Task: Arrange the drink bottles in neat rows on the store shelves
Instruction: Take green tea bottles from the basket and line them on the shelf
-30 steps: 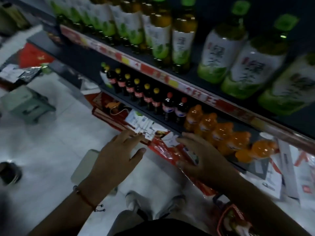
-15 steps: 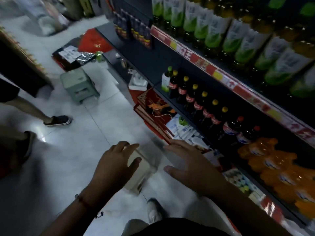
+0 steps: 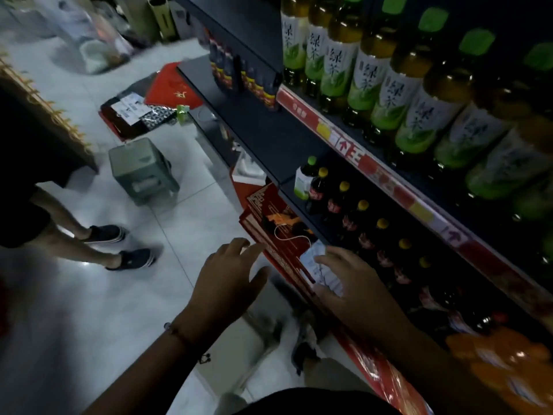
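Observation:
Green-tea bottles with green caps stand in rows on the upper shelf. Below, a row of dark cola bottles with yellow caps runs along the lower shelf, with one green-capped bottle at its left end. Orange drink bottles fill the lower right. My left hand hovers open over the floor, fingers spread. My right hand is open too, in front of the lower shelf edge, over red packaging and white papers. Neither hand holds anything.
A green plastic stool stands on the white tiled floor. Another person's legs and dark shoes are at the left. Red boxes lie below the shelf. A red mat and packages sit further back.
The view has swung left along the shelf and further up the aisle. Both hands stay open and have shifted slightly toward the shelf; the other person's legs have come closer.

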